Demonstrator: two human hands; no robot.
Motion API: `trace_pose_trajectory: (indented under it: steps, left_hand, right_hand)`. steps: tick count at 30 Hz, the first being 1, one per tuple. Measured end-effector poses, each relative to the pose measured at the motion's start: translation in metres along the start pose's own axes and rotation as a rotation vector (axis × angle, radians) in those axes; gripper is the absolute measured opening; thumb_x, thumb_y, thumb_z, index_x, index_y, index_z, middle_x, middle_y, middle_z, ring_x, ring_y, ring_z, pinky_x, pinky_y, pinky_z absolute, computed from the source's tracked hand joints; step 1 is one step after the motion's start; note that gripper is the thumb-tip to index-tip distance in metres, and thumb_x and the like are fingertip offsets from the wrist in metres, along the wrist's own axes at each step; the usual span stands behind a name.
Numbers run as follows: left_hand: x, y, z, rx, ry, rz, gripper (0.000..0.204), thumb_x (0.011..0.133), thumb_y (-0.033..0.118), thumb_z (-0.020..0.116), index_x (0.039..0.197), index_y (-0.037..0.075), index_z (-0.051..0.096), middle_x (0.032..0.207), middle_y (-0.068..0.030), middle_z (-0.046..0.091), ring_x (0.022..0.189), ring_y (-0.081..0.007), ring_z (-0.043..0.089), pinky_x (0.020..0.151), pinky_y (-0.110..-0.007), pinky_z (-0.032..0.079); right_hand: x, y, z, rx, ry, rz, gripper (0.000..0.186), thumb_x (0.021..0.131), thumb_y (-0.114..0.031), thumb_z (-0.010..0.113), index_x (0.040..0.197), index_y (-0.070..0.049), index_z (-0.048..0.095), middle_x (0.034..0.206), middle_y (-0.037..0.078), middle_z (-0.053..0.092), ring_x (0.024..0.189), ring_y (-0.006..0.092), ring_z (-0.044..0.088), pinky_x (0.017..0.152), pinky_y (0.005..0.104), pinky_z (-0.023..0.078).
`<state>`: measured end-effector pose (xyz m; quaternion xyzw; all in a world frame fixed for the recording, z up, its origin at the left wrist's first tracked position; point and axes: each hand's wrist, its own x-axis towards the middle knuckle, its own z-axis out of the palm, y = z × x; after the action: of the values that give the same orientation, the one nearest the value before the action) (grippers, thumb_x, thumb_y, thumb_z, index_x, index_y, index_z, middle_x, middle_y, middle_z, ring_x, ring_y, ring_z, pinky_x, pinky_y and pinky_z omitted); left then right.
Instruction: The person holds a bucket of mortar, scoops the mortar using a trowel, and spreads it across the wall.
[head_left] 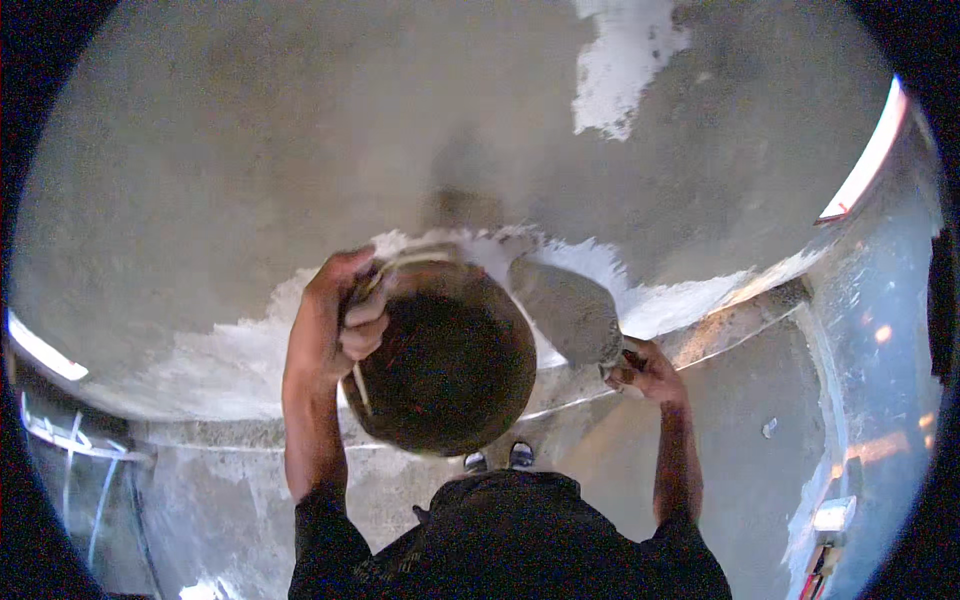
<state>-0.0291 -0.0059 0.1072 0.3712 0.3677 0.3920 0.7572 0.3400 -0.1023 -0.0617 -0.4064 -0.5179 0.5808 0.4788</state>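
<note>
My left hand point(345, 315) is closed round the rim of a round, dark pan point(445, 365), held in front of my body and tipped so its inside shows. Pale plaster smears line the rim. The inside is too dark to tell what it holds. My right hand point(650, 372) grips the handle of a trowel point(568, 315), its broad grey blade pointing up and left, close to the pan's right edge. Beyond both is a wall point(330, 130) coated in grey plaster, with a ragged white band point(230, 360) low down, partly behind the pan.
A white patch point(620, 70) shows higher on the wall. A ledge point(740, 320) runs along the wall's foot. My feet point(520, 455) stand on the grey floor below the pan. At lower right is a white-headed object point(832, 515) with a red part; white bars point(75, 450) stand at left.
</note>
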Motion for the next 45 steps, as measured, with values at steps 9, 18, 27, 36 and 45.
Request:
trace_pose_trajectory:
  steps: [9, 18, 27, 36, 45]
  left_hand:
    - [-0.003, -0.006, 0.028, -0.023, 0.016, 0.009, 0.035, 0.088, 0.036, 0.043, 0.079, 0.003, 0.053, 0.043, 0.0071, 0.028, 0.028, -0.0031, 0.018, 0.025, -0.018, 0.013]
    - [-0.017, -0.008, 0.031, -0.123, 0.067, 0.108, 0.035, 0.089, 0.033, 0.042, 0.091, -0.001, 0.053, 0.046, 0.0028, 0.035, 0.028, -0.0044, 0.020, 0.024, -0.019, 0.017]
    - [-0.025, 0.004, 0.021, -0.055, 0.022, 0.133, 0.040, 0.090, 0.034, 0.038, 0.084, -0.002, 0.054, 0.047, 0.0019, 0.037, 0.028, -0.0042, 0.019, 0.024, -0.018, 0.016]
    - [-0.032, 0.013, 0.002, -0.030, 0.133, 0.141, 0.039, 0.088, 0.038, 0.040, 0.080, 0.001, 0.050, 0.044, 0.0038, 0.031, 0.028, -0.0061, 0.019, 0.026, -0.021, 0.015]
    - [-0.037, 0.018, -0.025, -0.051, 0.180, 0.157, 0.037, 0.089, 0.036, 0.040, 0.081, 0.001, 0.049, 0.045, 0.0032, 0.032, 0.029, -0.0048, 0.016, 0.026, -0.020, 0.014]
  right_hand:
    - [0.051, -0.024, -0.020, 0.017, 0.379, -0.223, 0.030, 0.090, -0.021, 0.052, 0.113, -0.005, 0.042, 0.071, 0.003, 0.048, 0.055, 0.0101, 0.046, 0.046, 0.0243, 0.040]
    - [0.116, -0.004, -0.005, 0.236, 0.444, -0.418, 0.019, 0.092, -0.022, 0.045, 0.102, -0.007, 0.041, 0.064, 0.004, 0.048, 0.040, 0.0109, 0.045, 0.035, 0.0246, 0.037]
    - [0.150, 0.005, 0.030, 0.076, 0.734, -0.630, 0.033, 0.088, -0.019, 0.055, 0.113, 0.001, 0.045, 0.073, 0.006, 0.055, 0.051, 0.0075, 0.050, 0.042, 0.0248, 0.044]
    - [0.203, 0.032, 0.042, -0.417, 1.074, -0.664, 0.035, 0.084, -0.016, 0.058, 0.111, 0.005, 0.050, 0.092, 0.022, 0.058, 0.079, 0.0317, 0.059, 0.070, 0.0356, 0.047]
    - [0.196, 0.020, 0.069, -0.513, 0.935, -0.785, 0.020, 0.086, -0.012, 0.057, 0.100, 0.001, 0.055, 0.067, 0.003, 0.055, 0.056, 0.0080, 0.051, 0.050, 0.0235, 0.042]
